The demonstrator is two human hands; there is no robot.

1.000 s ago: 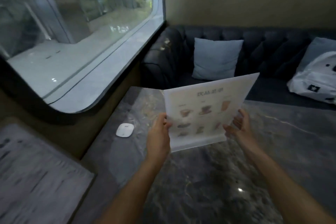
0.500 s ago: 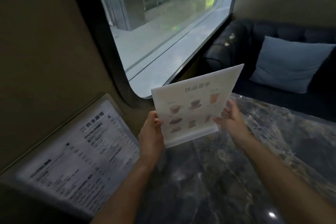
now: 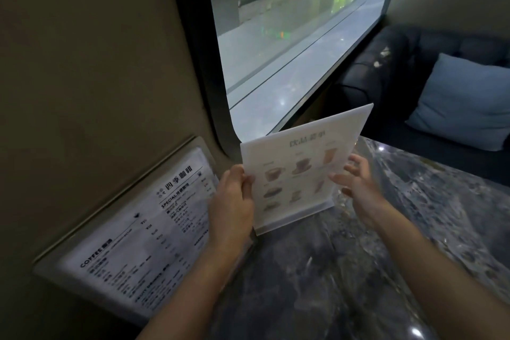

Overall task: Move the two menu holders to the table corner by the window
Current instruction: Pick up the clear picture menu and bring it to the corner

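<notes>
A white drinks menu holder with cup pictures stands tilted over the dark marble table, near the corner under the window. Its clear base is at or just above the tabletop; I cannot tell if it touches. My left hand grips its left edge. My right hand holds the right edge loosely, thumb in front, fingers spread behind. A second holder, the coffee menu holder, leans at the left against the wall, partly behind my left forearm.
A beige wall runs along the left side of the table. A dark tufted sofa with a blue cushion sits beyond the table's far edge. The window sill lies just past the corner.
My view has swung left toward the wall and window. Both hands carried the drinks menu holder left, closer to the corner and lower. The coffee menu holder came into full view.
</notes>
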